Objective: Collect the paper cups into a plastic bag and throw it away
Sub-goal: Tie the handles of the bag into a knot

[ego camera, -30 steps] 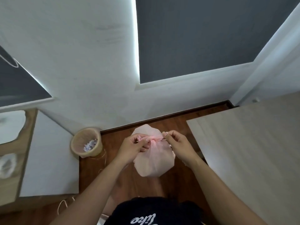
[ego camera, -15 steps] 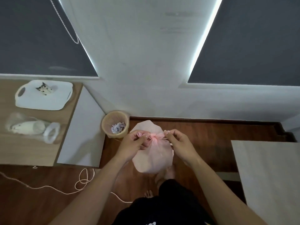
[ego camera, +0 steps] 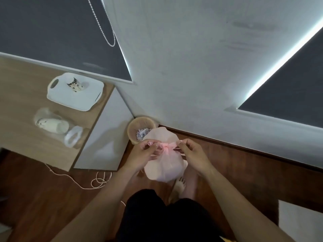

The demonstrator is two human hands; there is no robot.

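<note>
Two hands meet at centre frame above the wooden floor (ego camera: 244,165), nearest the camera. Left hand (ego camera: 142,154): fingers curled, thumb and fingertips pinching one gathered ear of the pink plastic bag (ego camera: 166,166) at its neck. Right hand (ego camera: 194,154): fingers curled, pinching the opposite ear. The bag hangs between the hands and bulges below the bunched neck; contents not discernible. Bare foot (ego camera: 180,185) shows under the bag. Pale cord (ego camera: 99,180) looped on floor, lower left. Wastebasket (ego camera: 130,130) just beyond the bag, by the wall. Farther, left of frame: desk (ego camera: 21,102) carrying a clear bag (ego camera: 52,125) with cups inside, then a white tray (ego camera: 78,100) with a cat-print cup (ego camera: 75,85)
</note>
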